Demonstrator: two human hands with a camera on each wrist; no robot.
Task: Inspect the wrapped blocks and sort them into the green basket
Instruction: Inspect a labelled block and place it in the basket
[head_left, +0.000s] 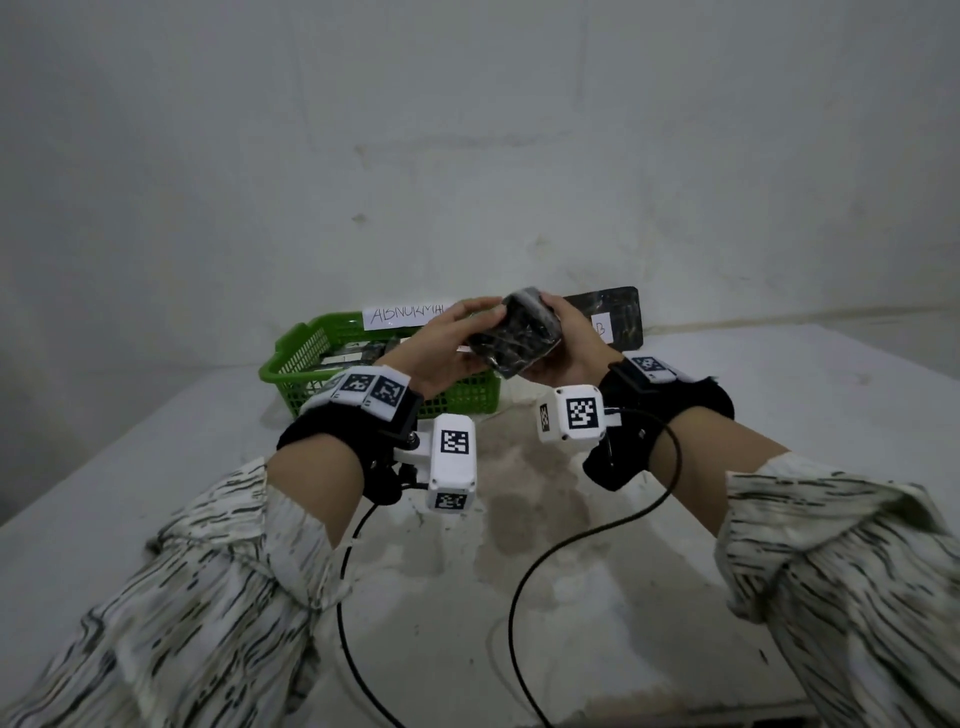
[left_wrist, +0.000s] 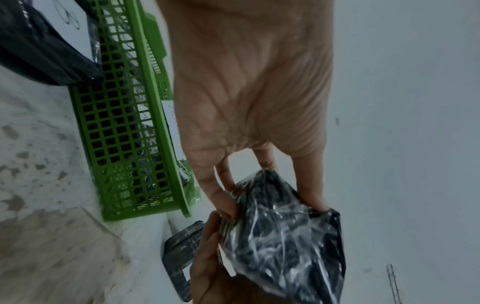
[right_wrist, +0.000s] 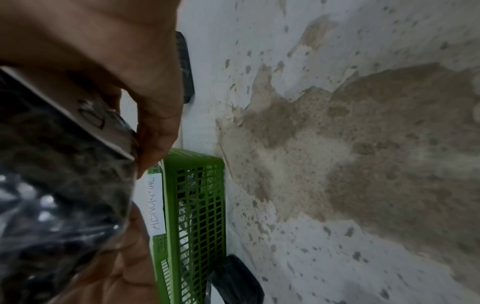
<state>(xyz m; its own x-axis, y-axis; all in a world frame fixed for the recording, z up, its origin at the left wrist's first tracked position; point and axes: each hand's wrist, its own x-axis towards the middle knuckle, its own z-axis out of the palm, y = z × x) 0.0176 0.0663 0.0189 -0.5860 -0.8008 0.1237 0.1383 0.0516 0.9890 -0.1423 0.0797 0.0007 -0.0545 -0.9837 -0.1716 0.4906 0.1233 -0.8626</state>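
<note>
A block (head_left: 519, 335) wrapped in crinkly clear film over black is held up in both hands above the right end of the green basket (head_left: 291, 364). My left hand (head_left: 480, 319) pinches its left edge with thumb and fingers. My right hand (head_left: 558, 332) grips its right side. In the left wrist view my fingertips (left_wrist: 228, 203) clamp the block (left_wrist: 283, 236) at its corner. The right wrist view is filled by the block (right_wrist: 52, 185), with a pale strip on it under my thumb. Other wrapped blocks (head_left: 353, 353) lie inside the basket.
A paper label (head_left: 405, 314) reading ABNORMAL is fixed to the basket's far rim. A black tray (head_left: 615, 312) with a small label leans against the wall behind my right hand. Two black cables (head_left: 519, 597) run across the stained white table toward its near edge.
</note>
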